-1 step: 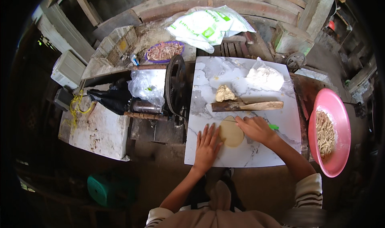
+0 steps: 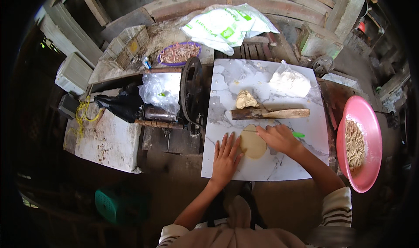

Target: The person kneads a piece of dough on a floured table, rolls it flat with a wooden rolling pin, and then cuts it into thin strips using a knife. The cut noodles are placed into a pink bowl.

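A flat, rounded sheet of pale dough (image 2: 253,145) lies on the marble-patterned board (image 2: 218,169) in front of me. My left hand (image 2: 226,157) rests flat beside its left edge with the fingers spread. Over its upper right edge, my right hand (image 2: 279,138) is closed around what looks like a green-handled knife (image 2: 298,135); only the green end shows and the blade is hidden. A curved line crosses the sheet near its top. Beyond it lie a long wooden stick (image 2: 270,113) and a lump of dough (image 2: 246,99). White flour in a clear bag (image 2: 290,83) sits farther back.
Right of the board stands a pink basin (image 2: 373,139) holding dough strips. On the left is a roller machine with a large wheel (image 2: 192,91) and clear plastic (image 2: 159,93) on it. Behind are a purple-rimmed tray (image 2: 198,56) and a white-green sack (image 2: 218,27). A green stool (image 2: 107,204) stands lower left.
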{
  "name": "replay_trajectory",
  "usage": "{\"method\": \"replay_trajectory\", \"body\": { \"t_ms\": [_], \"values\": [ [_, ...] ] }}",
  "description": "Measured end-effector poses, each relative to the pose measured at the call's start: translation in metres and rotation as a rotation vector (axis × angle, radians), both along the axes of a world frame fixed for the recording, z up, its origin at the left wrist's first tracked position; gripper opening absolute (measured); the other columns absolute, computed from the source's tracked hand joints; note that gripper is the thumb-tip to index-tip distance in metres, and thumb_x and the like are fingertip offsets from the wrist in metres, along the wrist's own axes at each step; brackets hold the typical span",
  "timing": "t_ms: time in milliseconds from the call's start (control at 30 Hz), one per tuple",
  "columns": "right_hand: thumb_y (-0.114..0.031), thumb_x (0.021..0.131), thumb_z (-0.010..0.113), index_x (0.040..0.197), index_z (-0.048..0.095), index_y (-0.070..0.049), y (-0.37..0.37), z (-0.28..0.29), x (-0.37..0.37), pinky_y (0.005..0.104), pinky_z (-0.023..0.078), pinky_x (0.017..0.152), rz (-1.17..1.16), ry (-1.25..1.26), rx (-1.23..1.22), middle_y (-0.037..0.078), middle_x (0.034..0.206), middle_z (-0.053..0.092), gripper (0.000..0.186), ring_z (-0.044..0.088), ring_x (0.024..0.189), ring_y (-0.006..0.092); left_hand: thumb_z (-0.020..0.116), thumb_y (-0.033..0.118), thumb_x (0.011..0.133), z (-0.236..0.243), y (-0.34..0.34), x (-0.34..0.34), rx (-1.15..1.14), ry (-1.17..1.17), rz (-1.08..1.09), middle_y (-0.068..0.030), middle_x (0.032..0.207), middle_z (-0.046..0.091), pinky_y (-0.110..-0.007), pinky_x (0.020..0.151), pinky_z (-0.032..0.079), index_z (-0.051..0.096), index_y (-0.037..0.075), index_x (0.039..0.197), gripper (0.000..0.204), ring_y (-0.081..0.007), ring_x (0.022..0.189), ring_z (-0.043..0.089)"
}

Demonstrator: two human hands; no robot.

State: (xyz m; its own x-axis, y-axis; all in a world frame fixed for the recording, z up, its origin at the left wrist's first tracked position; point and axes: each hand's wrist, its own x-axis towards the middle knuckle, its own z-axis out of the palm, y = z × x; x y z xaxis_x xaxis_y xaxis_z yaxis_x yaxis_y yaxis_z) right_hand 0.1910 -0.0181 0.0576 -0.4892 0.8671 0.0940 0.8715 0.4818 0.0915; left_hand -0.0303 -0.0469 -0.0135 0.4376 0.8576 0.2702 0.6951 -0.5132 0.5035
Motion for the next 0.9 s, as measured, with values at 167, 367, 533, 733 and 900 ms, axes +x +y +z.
{"method": "replay_trajectory", "body": {
  "t_ms": [167, 367, 533, 733, 900],
  "values": [
    [-0.017, 0.077, 0.058, 0.085, 0.056, -0.013, 0.009, -0.012, -0.003, 0.0327, 0.044, 0.042, 0.102, -0.094, 0.122, 0.002, 0.052, 0.055, 0.008, 0.06, 0.047, 0.0185, 0.056, 0.028, 0.091, 0.002, -0.002, -0.004, -0.027, 0.043, -0.011, -0.0126, 0.149, 0.03, -0.052, 0.111, 0.02, 0.036, 0.016, 0.143, 0.058, -0.0296, 0.139, 0.027],
    [-0.017, 0.076, 0.058, 0.078, 0.055, -0.015, 0.013, -0.018, -0.007, 0.0302, 0.04, 0.043, 0.116, -0.148, 0.213, -0.002, 0.049, 0.052, 0.004, 0.056, 0.045, 0.0144, 0.054, 0.029, 0.092, 0.004, 0.0, -0.001, -0.027, 0.057, 0.001, -0.015, 0.149, 0.029, -0.052, 0.111, 0.02, 0.037, 0.021, 0.143, 0.054, -0.0308, 0.138, 0.027],
    [-0.017, 0.076, 0.058, 0.077, 0.055, -0.014, 0.017, -0.016, -0.009, 0.0308, 0.041, 0.043, 0.099, -0.142, 0.127, -0.001, 0.049, 0.054, 0.004, 0.057, 0.045, 0.0147, 0.052, 0.03, 0.092, 0.004, 0.003, 0.002, -0.033, 0.058, 0.013, -0.0155, 0.148, 0.029, -0.053, 0.111, 0.019, 0.039, 0.021, 0.142, 0.052, -0.0314, 0.138, 0.027],
    [-0.016, 0.076, 0.057, 0.076, 0.056, -0.013, 0.02, -0.023, -0.004, 0.0315, 0.042, 0.043, 0.124, -0.113, 0.115, 0.001, 0.05, 0.056, 0.003, 0.059, 0.046, 0.0162, 0.053, 0.028, 0.092, 0.005, 0.006, 0.008, -0.014, 0.056, 0.034, -0.0158, 0.145, 0.033, -0.053, 0.11, 0.021, 0.042, 0.021, 0.14, 0.049, -0.0321, 0.136, 0.03],
    [-0.017, 0.076, 0.057, 0.074, 0.056, -0.014, 0.02, -0.019, 0.003, 0.0318, 0.042, 0.042, 0.148, -0.077, 0.099, 0.002, 0.05, 0.056, 0.003, 0.059, 0.045, 0.0177, 0.053, 0.028, 0.092, 0.005, 0.009, 0.009, -0.002, 0.064, 0.043, -0.0147, 0.144, 0.036, -0.053, 0.109, 0.024, 0.045, 0.022, 0.138, 0.048, -0.0313, 0.135, 0.032]
  ]
}}
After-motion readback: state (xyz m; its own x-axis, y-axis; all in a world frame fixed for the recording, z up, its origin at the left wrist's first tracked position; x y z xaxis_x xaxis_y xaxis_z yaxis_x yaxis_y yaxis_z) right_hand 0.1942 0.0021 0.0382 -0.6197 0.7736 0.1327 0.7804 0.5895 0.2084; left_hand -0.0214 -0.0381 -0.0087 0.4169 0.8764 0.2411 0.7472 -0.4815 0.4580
